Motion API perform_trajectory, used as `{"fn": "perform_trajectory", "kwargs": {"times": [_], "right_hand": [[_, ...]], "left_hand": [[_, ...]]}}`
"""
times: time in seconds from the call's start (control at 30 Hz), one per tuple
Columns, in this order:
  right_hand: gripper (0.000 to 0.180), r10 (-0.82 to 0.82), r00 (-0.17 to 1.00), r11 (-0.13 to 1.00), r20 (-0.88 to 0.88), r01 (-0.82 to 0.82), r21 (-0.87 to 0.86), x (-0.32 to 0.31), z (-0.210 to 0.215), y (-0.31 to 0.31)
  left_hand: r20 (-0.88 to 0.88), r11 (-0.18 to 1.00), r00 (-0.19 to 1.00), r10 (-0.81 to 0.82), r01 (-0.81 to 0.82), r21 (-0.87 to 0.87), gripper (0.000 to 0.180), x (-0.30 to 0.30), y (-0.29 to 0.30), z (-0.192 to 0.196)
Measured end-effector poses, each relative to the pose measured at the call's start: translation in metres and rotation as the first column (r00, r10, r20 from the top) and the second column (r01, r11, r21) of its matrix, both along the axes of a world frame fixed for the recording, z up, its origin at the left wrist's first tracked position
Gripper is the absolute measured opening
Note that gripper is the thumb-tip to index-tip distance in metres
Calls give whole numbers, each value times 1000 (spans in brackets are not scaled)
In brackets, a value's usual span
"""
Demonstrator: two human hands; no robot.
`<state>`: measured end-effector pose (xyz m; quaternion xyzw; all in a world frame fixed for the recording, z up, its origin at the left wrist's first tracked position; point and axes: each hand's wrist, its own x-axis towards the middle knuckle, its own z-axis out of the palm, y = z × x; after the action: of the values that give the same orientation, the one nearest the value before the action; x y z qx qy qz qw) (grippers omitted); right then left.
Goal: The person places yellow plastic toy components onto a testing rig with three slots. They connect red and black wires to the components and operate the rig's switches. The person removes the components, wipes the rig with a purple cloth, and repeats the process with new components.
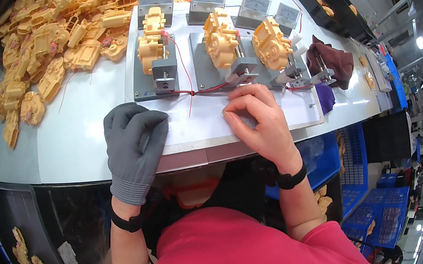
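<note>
My left hand (pixel 136 137), in a grey glove, rests at the near edge of a white board (pixel 197 128). Its fingers are curled in toward the thumb, and no object shows in them. My bare right hand (pixel 259 117) rests farther right on the board, fingers bent and thumb drawn close to them, also with nothing visible inside. Beyond the hands, three yellow plastic gear housings stand upright in grey test fixtures: a left housing (pixel 151 46), a middle housing (pixel 220 40) and a right housing (pixel 271 44). Red wires (pixel 191 94) run tied together between the fixtures, close to both hands.
Several analog meters (pixel 156 0) stand behind the fixtures. A large pile of yellow housings (pixel 50 41) covers the table's far left. At the right lie a brown cloth (pixel 335 62) and a purple cloth (pixel 325 98). Blue crates (pixel 351 161) stand below the table's right side.
</note>
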<state>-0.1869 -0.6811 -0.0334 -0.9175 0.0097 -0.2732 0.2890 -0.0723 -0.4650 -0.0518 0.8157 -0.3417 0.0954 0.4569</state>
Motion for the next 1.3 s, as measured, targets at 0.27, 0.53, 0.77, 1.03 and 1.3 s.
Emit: {"fn": "perform_trajectory", "kwargs": {"times": [0.27, 0.53, 0.77, 1.03, 1.3], "right_hand": [[9, -5, 1000, 1000, -8, 5, 9, 0, 2, 1], [8, 4, 1000, 1000, -2, -4, -14, -1, 2, 0], [11, 39, 997, 994, -63, -45, -104, -3, 10, -3], [12, 29, 999, 987, -16, -31, -160, -5, 4, -4], [15, -39, 999, 993, 0, 39, -114, -14, 11, -4]], "left_hand": [[-24, 999, 1000, -10, 11, 45, 14, -1, 2, 1], [-25, 998, 1000, -20, 21, 57, 14, -1, 2, 1], [-27, 998, 999, -30, 32, 50, 14, 0, 2, 0], [-24, 998, 999, -29, 30, 58, 14, 0, 3, 0], [-14, 997, 999, -30, 31, 77, 13, 1, 2, 1]]}}
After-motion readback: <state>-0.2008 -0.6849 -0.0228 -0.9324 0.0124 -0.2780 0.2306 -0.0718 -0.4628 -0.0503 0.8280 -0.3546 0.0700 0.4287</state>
